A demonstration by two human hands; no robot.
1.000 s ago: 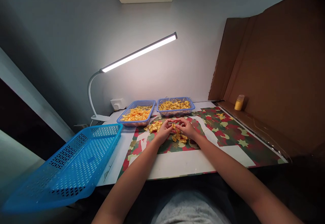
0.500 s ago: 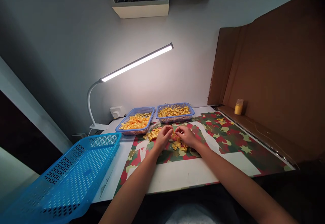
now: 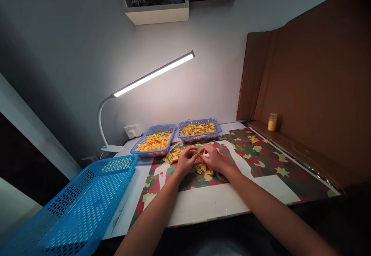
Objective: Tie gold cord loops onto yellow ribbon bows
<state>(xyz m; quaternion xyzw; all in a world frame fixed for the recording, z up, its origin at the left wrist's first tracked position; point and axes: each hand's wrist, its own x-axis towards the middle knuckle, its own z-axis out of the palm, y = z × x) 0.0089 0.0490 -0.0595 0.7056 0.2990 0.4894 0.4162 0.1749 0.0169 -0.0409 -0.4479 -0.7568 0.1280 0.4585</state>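
Note:
My left hand and my right hand meet over the middle of the table, thumbs and fingertips pinched together. Between them they hold a small yellow ribbon bow, mostly hidden by the fingers. Just below the right hand lies a small pile of yellow bows. Another heap of yellow bows rests to the left of my left hand, partly covered by it. Beyond the hands stand a blue-purple basket of yellow-orange bows and a second basket of gold cord pieces.
A large blue plastic basket sits at the left edge. A lit desk lamp arches over the back. Cardboard walls the right side, with a small jar of yellow material beside it. Camouflage-patterned covering lies on the table.
The fingertips have drawn closer together around the yellow bow, which now shows less. Both hands stay in nearly the same place, and the view has shifted slightly.

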